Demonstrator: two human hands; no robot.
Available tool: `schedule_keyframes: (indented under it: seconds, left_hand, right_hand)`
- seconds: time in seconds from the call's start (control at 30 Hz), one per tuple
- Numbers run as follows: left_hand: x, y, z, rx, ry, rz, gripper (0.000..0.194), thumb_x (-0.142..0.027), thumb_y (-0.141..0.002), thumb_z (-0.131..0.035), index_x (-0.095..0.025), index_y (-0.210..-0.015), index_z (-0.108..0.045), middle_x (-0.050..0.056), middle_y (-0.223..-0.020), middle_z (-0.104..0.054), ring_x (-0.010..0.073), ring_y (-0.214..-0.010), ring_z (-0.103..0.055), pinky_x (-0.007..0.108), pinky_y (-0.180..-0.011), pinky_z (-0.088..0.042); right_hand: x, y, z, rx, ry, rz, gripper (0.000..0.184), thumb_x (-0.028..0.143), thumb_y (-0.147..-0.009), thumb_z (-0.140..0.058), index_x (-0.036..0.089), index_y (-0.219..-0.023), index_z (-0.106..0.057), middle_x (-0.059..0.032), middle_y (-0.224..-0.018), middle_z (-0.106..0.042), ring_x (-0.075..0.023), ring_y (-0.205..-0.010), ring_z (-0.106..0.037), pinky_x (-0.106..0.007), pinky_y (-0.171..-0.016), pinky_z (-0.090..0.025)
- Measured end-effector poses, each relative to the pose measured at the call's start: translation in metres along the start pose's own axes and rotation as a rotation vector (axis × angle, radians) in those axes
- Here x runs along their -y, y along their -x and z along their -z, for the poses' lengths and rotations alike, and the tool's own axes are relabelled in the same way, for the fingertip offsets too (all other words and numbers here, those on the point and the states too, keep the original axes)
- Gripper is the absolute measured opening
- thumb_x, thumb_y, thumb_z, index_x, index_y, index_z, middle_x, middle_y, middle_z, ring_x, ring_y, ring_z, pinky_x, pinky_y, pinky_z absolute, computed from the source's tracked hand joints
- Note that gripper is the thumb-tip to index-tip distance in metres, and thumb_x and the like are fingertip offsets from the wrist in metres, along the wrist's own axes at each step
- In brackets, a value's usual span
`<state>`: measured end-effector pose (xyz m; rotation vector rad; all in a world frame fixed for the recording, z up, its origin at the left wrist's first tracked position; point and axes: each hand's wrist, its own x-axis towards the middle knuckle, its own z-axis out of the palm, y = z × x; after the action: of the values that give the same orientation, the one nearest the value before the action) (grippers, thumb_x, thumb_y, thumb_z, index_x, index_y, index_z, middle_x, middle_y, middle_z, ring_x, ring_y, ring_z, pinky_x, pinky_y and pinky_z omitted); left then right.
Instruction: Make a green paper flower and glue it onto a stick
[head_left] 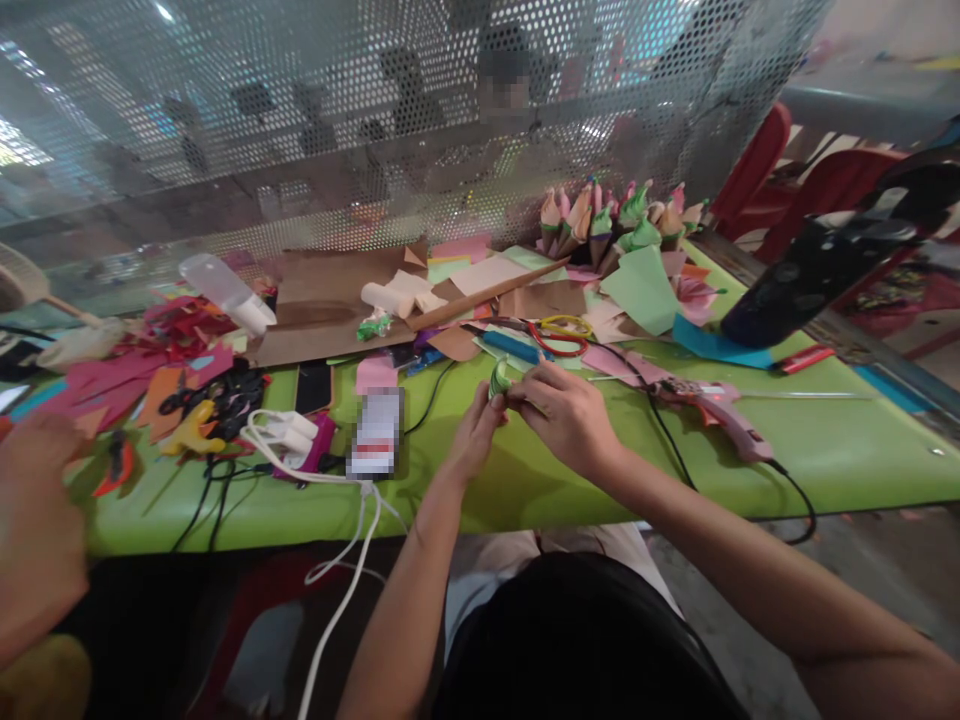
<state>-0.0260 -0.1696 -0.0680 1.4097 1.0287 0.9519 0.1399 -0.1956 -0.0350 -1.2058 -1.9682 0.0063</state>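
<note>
Both my hands meet above the green table [600,480], close in front of me. Between them is a small twisted piece of green paper [499,378], its curled top showing. My left hand [476,430] grips it from the left with closed fingers. Pinching at its right side is my right hand [564,412], fingers bent over it; their tips are partly hidden. Just beyond lie red-and-yellow-handled scissors [559,338] and a blue stick-like object [514,347]. A pink glue gun [716,405] rests to the right of my right hand.
Finished-looking paper cones [600,220] stand at the back right, near a dark bottle [810,275]. A phone [376,432], white cables [367,510] and a power strip [311,440] lie left of my hands. Another person's arm [37,530] reaches in at far left.
</note>
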Motion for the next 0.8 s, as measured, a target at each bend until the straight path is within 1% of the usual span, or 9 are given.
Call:
schedule_keyframes:
  seconds: [0.13, 0.23, 0.3, 0.43, 0.6, 0.7, 0.8]
  left_hand:
    - [-0.001, -0.002, -0.001, 0.014, 0.019, 0.0, 0.059, -0.07, -0.088, -0.055, -0.02, -0.118, -0.064, 0.005, -0.101, -0.066, 0.017, -0.086, -0.058, 0.033, -0.086, -0.049]
    - [-0.001, -0.003, -0.002, -0.019, 0.031, 0.03, 0.058, -0.068, -0.088, -0.054, -0.019, -0.118, -0.064, 0.005, -0.099, -0.067, 0.0167, -0.084, -0.058, 0.033, -0.085, -0.049]
    - [0.0, -0.003, -0.002, -0.025, 0.032, 0.038, 0.058, -0.067, -0.089, -0.053, -0.019, -0.12, -0.064, 0.005, -0.097, -0.067, 0.0166, -0.082, -0.058, 0.033, -0.085, -0.05]
    - [-0.001, -0.003, -0.002, 0.006, 0.043, 0.03, 0.058, -0.066, -0.09, -0.053, -0.019, -0.122, -0.063, 0.005, -0.096, -0.069, 0.017, -0.084, -0.059, 0.033, -0.087, -0.051]
    - [-0.001, -0.002, -0.001, 0.001, 0.027, 0.021, 0.057, -0.066, -0.09, -0.053, -0.019, -0.12, -0.063, 0.006, -0.101, -0.068, 0.0165, -0.085, -0.058, 0.033, -0.087, -0.05]
    - [0.0, -0.002, -0.001, 0.013, 0.032, 0.007, 0.059, -0.067, -0.089, -0.053, -0.019, -0.121, -0.062, 0.007, -0.105, -0.067, 0.0166, -0.086, -0.058, 0.033, -0.087, -0.049]
    - [0.0, -0.001, -0.001, 0.019, 0.021, 0.011, 0.061, -0.07, -0.088, -0.053, -0.019, -0.122, -0.062, 0.007, -0.104, -0.066, 0.0167, -0.085, -0.057, 0.033, -0.086, -0.049]
  right_hand:
    - [0.0, 0.0, 0.003, 0.028, -0.048, -0.055, 0.017, 0.018, -0.094, -0.063, 0.024, -0.089, -0.077, -0.0049, -0.087, -0.068, -0.0181, -0.078, -0.064, -0.028, -0.068, -0.045]
    - [-0.001, 0.001, 0.01, 0.045, -0.11, -0.072, 0.016, 0.017, -0.092, -0.064, 0.025, -0.091, -0.078, -0.0048, -0.089, -0.07, -0.0189, -0.082, -0.067, -0.028, -0.072, -0.048]
    - [-0.002, 0.002, 0.015, 0.028, -0.142, -0.092, 0.015, 0.017, -0.092, -0.066, 0.025, -0.092, -0.078, -0.0051, -0.091, -0.071, -0.0192, -0.083, -0.068, -0.029, -0.072, -0.049]
    - [-0.004, 0.001, 0.021, -0.002, -0.17, -0.101, 0.014, 0.018, -0.092, -0.065, 0.024, -0.091, -0.078, -0.0053, -0.091, -0.072, -0.0193, -0.083, -0.069, -0.029, -0.072, -0.05]
    - [-0.002, -0.002, 0.017, 0.041, -0.162, -0.054, 0.013, 0.021, -0.094, -0.065, 0.023, -0.092, -0.078, -0.0051, -0.089, -0.072, -0.0189, -0.082, -0.069, -0.029, -0.074, -0.049]
    - [0.0, -0.003, 0.013, 0.052, -0.115, -0.054, 0.012, 0.021, -0.094, -0.065, 0.023, -0.092, -0.077, -0.0057, -0.089, -0.072, -0.0194, -0.083, -0.068, -0.029, -0.072, -0.048]
    - [0.0, -0.003, 0.01, 0.044, -0.072, -0.056, 0.012, 0.02, -0.093, -0.064, 0.023, -0.091, -0.076, -0.006, -0.089, -0.071, -0.0197, -0.081, -0.066, -0.029, -0.07, -0.046]
